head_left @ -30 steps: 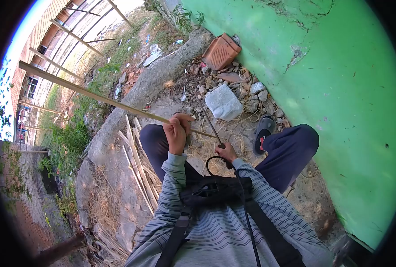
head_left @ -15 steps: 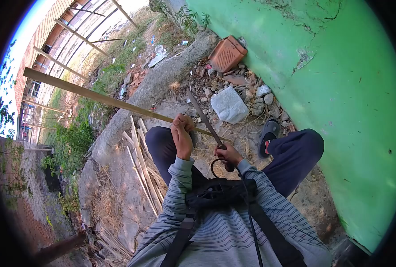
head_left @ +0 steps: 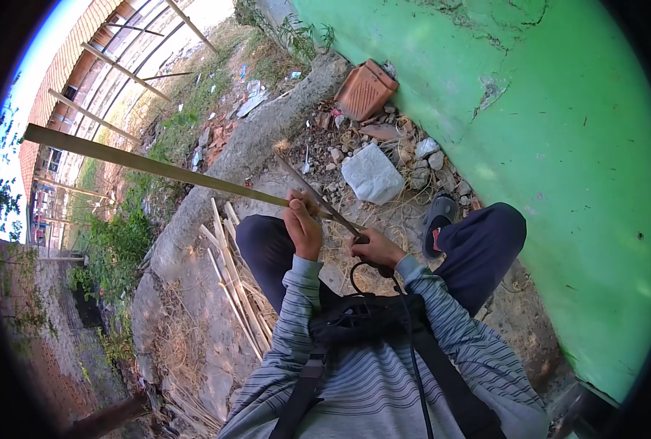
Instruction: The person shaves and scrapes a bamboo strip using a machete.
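Note:
My left hand [head_left: 303, 225] is closed around a long flat wooden strip [head_left: 157, 168], which runs up to the far left, its near end by my right hand. My right hand [head_left: 377, 247] grips the handle of a long dark-bladed knife [head_left: 311, 192]. The blade points up and left and crosses the strip close to my left fingers. Whether blade and strip touch, I cannot tell. A black cable [head_left: 353, 276] loops just below my right hand.
Split wooden strips [head_left: 232, 282] lie on the ground left of my knee. Ahead are a white block [head_left: 373, 174], an orange clay piece [head_left: 366, 91] and rubble. A green wall [head_left: 559, 161] rises on the right, a low concrete ridge [head_left: 227, 157] runs on the left.
The knife blade has swung to the left, now lying at a lower slant across the strip. The strip's far end has dropped slightly and turned its broad face more into view.

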Action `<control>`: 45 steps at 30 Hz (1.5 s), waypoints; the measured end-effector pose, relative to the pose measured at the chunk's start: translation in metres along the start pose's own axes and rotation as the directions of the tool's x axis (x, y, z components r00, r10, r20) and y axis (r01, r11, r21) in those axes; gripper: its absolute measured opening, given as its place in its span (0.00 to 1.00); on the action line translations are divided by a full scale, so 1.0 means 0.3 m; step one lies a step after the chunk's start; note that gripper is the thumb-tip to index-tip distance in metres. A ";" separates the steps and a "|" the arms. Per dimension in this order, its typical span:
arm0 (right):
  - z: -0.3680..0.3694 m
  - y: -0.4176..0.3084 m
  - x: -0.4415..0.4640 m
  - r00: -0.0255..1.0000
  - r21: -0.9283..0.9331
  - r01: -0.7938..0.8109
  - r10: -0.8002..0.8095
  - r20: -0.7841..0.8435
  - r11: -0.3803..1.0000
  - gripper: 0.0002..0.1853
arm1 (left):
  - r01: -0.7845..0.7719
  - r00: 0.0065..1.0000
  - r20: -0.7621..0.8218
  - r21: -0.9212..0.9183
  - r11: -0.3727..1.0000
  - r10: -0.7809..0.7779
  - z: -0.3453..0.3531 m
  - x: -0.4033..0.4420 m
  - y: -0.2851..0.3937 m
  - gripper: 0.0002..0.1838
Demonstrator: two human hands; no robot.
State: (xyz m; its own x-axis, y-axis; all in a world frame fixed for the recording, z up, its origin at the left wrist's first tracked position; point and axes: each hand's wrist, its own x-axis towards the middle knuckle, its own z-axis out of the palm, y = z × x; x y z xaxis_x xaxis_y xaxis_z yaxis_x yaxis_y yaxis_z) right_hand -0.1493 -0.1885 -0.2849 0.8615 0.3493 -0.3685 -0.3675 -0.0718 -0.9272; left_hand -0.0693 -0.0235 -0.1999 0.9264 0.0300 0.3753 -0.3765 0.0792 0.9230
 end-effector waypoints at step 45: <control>-0.013 0.154 0.085 0.982 0.116 -0.185 0.186 -0.006 0.976 0.11 | -0.059 0.995 -0.080 -0.063 0.996 0.054 0.033 -0.016 0.006 0.30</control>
State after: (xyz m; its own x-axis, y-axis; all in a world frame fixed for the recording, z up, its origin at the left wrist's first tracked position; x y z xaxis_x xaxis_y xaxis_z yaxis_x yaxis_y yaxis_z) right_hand -0.1428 -0.1865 -0.3373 0.7798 0.3246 -0.5353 -0.5583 -0.0262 -0.8292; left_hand -0.0744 -0.0333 -0.1991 0.9019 0.1136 0.4168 -0.4298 0.1397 0.8921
